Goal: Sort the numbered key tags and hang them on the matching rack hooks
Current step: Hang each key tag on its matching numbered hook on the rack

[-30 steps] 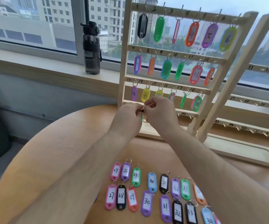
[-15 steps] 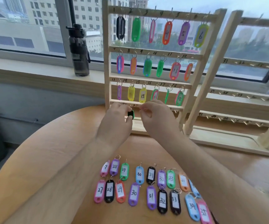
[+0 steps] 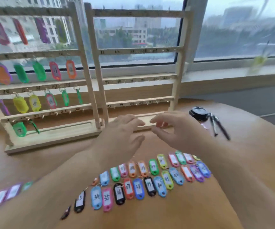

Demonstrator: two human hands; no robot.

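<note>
Two wooden racks stand at the back of the table. The left rack carries several coloured tags on its upper rows, and two green tags hang on its bottom row. The right rack shows bare numbered hooks. Several numbered key tags lie in two rows on the table near me. My left hand and my right hand hover side by side above the table in front of the racks' bases, fingers relaxed, holding nothing.
The round wooden table drops away at its right edge. A black round object with dark pens lies right of my right hand. More tags, blurred, lie at the far left. A windowsill runs behind the racks.
The view has swung right, bringing the second rack into sight. Both hands have left the left rack's bottom row and moved right and down, empty; a green tag hangs there now.
</note>
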